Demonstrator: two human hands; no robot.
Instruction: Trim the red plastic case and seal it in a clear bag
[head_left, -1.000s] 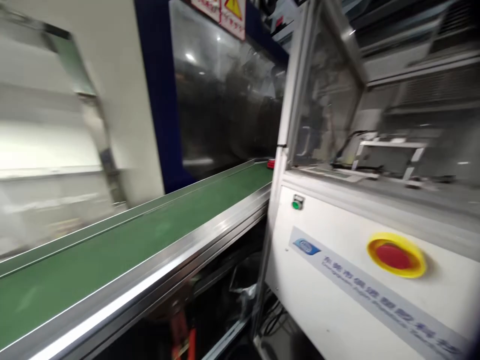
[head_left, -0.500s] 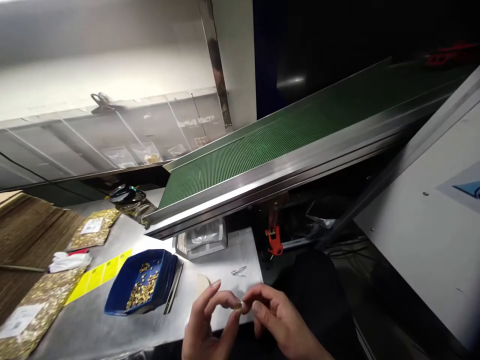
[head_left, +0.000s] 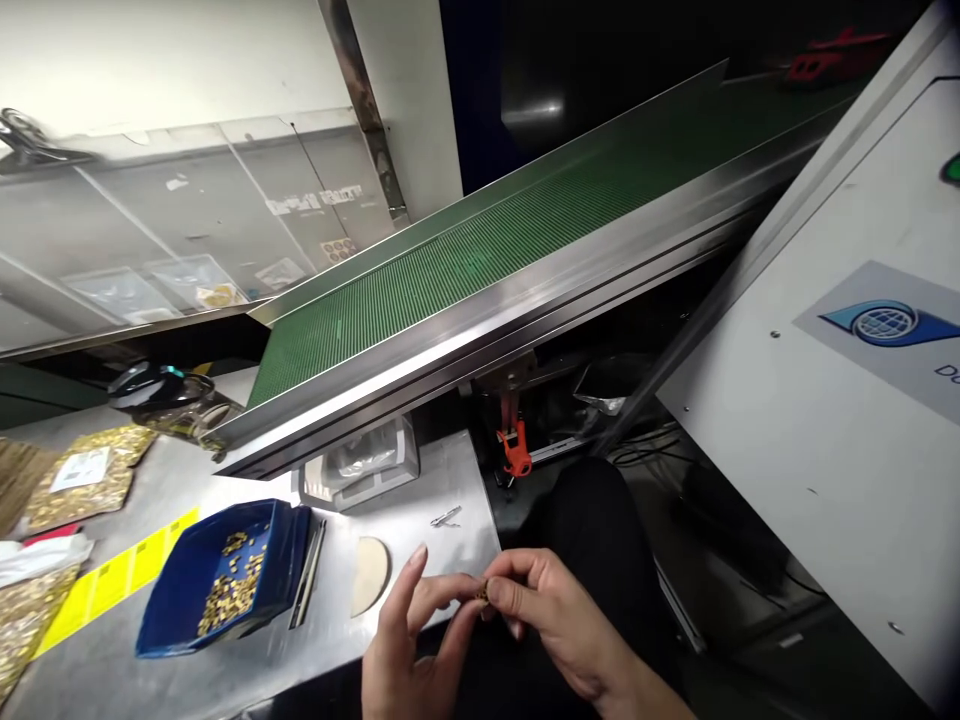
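Note:
Just past the table's front edge, my left hand [head_left: 420, 635] pinches a small brass-coloured part [head_left: 482, 594] between thumb and forefinger. The thumb and fingertips of my right hand [head_left: 551, 615] close on the same part from the other side. Fingertips cover most of it, so its exact shape is hidden. To the left stands a blue bin [head_left: 161, 610] with many small brass pieces [head_left: 232, 595] inside. Slim metal tools [head_left: 309, 575], perhaps tweezers, lie along the bin's right side. Nearer my hands are a beige half-round piece [head_left: 372, 577] and a small silver clipper-like tool [head_left: 446, 517].
A green conveyor belt [head_left: 420, 275] slopes up to the right behind the table. Under its low end sits a grey box [head_left: 409, 460] with clear plastic. Bags of brass pieces [head_left: 94, 470] and a yellow label strip [head_left: 120, 575] lie left. A white panel [head_left: 787, 420] stands right.
The view has swung right, so the table things appear further left. Both hands still hold the small brass part; the right fingers have closed in more over it.

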